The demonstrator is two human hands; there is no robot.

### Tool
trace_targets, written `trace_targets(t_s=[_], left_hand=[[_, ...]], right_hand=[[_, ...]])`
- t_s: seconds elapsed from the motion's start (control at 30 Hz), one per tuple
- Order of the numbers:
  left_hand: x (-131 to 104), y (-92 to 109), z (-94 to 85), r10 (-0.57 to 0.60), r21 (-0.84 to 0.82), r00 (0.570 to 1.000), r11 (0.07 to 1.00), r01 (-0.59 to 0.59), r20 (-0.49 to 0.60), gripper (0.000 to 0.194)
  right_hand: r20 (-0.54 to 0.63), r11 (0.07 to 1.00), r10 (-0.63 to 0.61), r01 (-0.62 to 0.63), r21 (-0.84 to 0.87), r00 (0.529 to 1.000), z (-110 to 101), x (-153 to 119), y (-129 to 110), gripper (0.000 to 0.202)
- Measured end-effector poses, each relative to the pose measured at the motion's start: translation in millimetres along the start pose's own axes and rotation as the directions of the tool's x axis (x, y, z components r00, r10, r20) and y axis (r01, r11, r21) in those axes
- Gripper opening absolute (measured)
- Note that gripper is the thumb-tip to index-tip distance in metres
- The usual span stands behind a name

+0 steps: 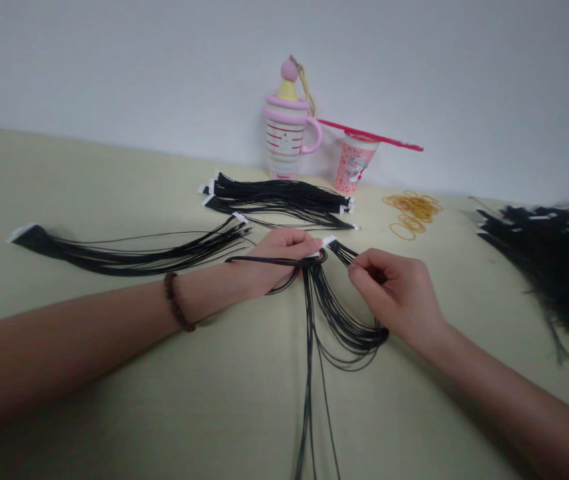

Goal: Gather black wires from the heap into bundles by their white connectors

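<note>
My left hand (pixel 284 257) pinches black cables (pixel 308 320) near their white connector at the centre of the table. These cables loop down and hang toward the table's front edge. Close by on the right, my right hand (pixel 389 287) has its fingers closed on black wires just below another white connector (pixel 330 241). The two connectors are side by side, almost touching. Left of my hands lies a loose bundle of black cables (pixel 109 257) with white ends. Behind them rests a stacked cable bundle (pixel 279 195).
A pink and white mug (pixel 284 143) and a pink patterned cup (pixel 356 163) with a red strip (pixel 374 135) across it stand by the wall. Yellow rubber bands (pixel 414 208) lie right of centre. A large black cable pile (pixel 554 267) covers the right side.
</note>
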State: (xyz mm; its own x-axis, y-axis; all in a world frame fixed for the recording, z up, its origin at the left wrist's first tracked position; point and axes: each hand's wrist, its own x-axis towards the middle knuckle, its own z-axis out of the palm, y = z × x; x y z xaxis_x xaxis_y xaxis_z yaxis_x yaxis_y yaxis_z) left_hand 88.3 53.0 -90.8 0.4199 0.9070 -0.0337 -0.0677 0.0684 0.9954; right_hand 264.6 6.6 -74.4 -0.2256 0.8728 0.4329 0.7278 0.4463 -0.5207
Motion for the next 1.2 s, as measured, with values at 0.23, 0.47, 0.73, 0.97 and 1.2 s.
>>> trace_targets(t_s=[0.23, 0.47, 0.73, 0.97, 1.2], left_hand=[[-0.7, 0.3, 0.8, 0.002, 0.005, 1.0, 1.0, -0.002, -0.003, 0.024], [0.8, -3.1, -1.9, 0.047, 0.107, 0.999, 0.993, -0.046, -0.009, 0.025], [0.2, 0.3, -4.4, 0.088, 0.206, 0.995, 0.974, -0.097, 0.051, 0.023], [0.8, -0.1, -8.5, 0.118, 0.253, 0.982, 0.955, -0.153, 0.151, 0.024], [0.2, 1.2, -5.6, 0.137, 0.345, 0.977, 0.92, -0.187, 0.164, 0.025]], right_hand=[[0.035, 0.999, -0.014, 0.015, -0.033, 0.999, 0.8, 0.5, 1.1, 0.019], [0.146, 0.969, -0.07, 0.102, -0.225, 0.987, 0.9, 0.0, -3.2, 0.023], [0.18, 0.916, -0.075, 0.139, -0.377, 0.981, 3.8, -1.8, -2.5, 0.021], [0.19, 0.913, -0.051, 0.123, -0.388, 0.981, 6.7, -4.8, -4.6, 0.02], [0.167, 0.918, -0.047, 0.108, -0.381, 0.985, 6.6, -4.6, -3.2, 0.021]])
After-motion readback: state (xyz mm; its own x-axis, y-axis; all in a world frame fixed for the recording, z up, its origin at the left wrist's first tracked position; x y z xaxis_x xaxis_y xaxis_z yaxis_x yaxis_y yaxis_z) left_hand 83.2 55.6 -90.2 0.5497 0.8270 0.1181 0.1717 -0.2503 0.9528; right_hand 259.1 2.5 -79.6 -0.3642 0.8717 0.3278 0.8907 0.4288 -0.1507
